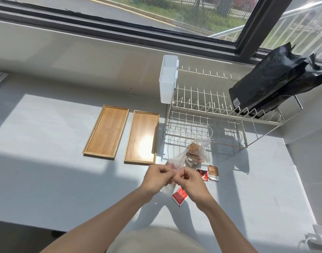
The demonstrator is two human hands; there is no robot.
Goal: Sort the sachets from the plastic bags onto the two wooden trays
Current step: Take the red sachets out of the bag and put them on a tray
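— Both hands, the left hand and right hand, are being pinched shut on the clear plastic bag just before the bare wooden trays.

— Thin, limp, slippery film is being handled; probably its mouth should be gripped. Light flat sachets are lying loose beside it and should be lifted by their edges.

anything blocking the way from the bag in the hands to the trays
Nothing visible does. Both hands pinch the clear bag just near of the right tray; only bare counter lies between. The left tray sits beside it, both empty.
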